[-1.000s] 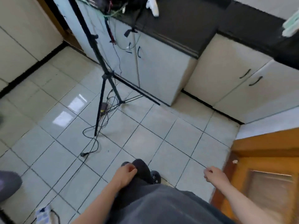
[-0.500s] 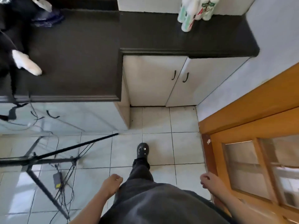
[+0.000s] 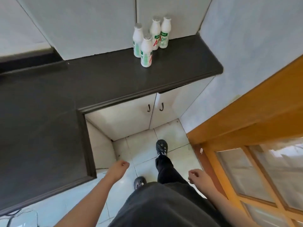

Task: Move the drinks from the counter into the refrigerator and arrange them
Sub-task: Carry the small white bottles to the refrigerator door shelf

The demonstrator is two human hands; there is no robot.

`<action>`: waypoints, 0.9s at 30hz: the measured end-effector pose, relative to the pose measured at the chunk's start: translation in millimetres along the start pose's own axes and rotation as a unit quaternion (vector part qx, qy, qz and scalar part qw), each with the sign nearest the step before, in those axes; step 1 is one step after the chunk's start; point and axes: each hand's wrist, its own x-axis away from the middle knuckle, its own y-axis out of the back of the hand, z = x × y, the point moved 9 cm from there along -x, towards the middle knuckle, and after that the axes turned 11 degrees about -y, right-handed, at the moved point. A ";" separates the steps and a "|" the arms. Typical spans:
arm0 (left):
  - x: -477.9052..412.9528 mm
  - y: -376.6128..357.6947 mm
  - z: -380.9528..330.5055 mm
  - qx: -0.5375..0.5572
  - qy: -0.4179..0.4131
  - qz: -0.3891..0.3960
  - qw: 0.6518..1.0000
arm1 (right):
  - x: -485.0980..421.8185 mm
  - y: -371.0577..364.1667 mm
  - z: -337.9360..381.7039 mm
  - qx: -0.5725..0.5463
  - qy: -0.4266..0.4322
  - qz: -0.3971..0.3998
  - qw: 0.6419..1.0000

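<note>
A matte black L-shaped countertop [image 3: 106, 82] with a moulded front edge runs from 9 o'clock up to 1 o'clock of the view. Near its back edge, at 12 o'clock, stand four upright white plastic drink bottles with green-and-red labels and silver foil caps, bunched close together. The nearest bottle [image 3: 146, 53] is at 6 o'clock of the group. A second bottle [image 3: 137, 40] is just behind it at 10 o'clock. The last two bottles [image 3: 156, 34] [image 3: 165, 34] stand side by side at 1 o'clock, apparently touching. Below the counter's inner corner, a pale glossy tiled floor [image 3: 144, 154] carries two black perforated clogs, one [image 3: 161, 147] at 6 o'clock and the other [image 3: 139, 182] nearer, at 7 o'clock.
</note>
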 end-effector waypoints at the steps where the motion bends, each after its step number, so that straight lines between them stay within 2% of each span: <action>1: -4.9 3.2 -6.6 0.006 0.000 0.001 1.000 | -9.2 5.1 9.2 -0.004 0.001 -0.005 1.000; 3: -15.0 14.6 -20.3 0.025 -0.003 -0.016 1.000 | -31.6 20.6 35.8 -0.012 0.011 -0.015 1.000; 6: -32.7 48.1 -48.6 0.055 -0.013 -0.082 0.995 | -66.9 51.2 97.4 -0.009 0.058 -0.023 0.998; 11: -74.9 129.9 -133.1 0.157 -0.040 -0.206 0.965 | -94.3 125.8 244.7 -0.019 0.217 -0.065 0.974; 14: -101.0 177.4 -196.7 0.185 -0.106 -0.261 0.941 | -94.6 173.2 325.2 -0.072 0.286 -0.086 0.952; 18: -126.1 226.1 -280.5 0.154 -0.198 -0.344 0.905 | -92.9 230.6 415.6 -0.119 0.352 -0.117 0.921; 24: -151.8 252.0 -351.0 0.088 -0.286 -0.357 0.885 | -89.5 276.3 493.6 -0.166 0.390 -0.160 0.891; 27: -165.7 257.2 -361.6 0.077 -0.296 -0.343 0.888 | -93.0 288.5 512.5 -0.176 0.379 -0.190 0.889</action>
